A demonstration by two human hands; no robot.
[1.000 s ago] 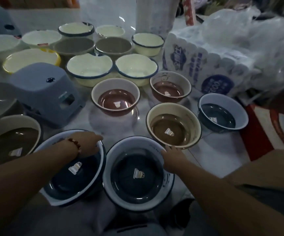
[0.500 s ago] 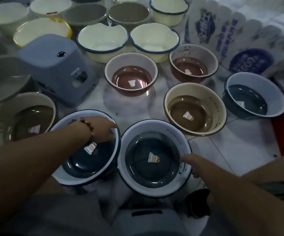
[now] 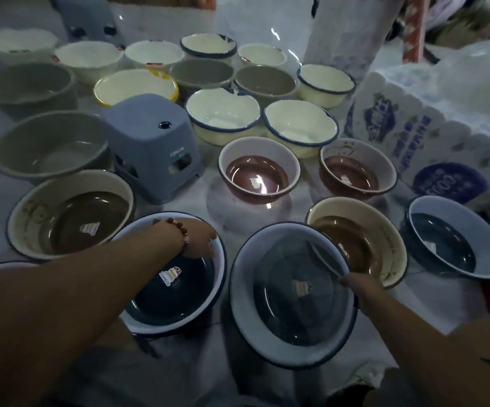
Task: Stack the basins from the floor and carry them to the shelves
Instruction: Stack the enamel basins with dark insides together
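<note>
Both hands [image 3: 201, 240] [image 3: 355, 284] grip dark basins' [image 3: 284, 292] rims.

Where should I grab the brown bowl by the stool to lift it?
Take the brown basin by its wide, flared rim, fingers from above on the near edge, thumb inside. It sits upright and open, its rim is bare, and the grey stool crowds its far side.
</note>
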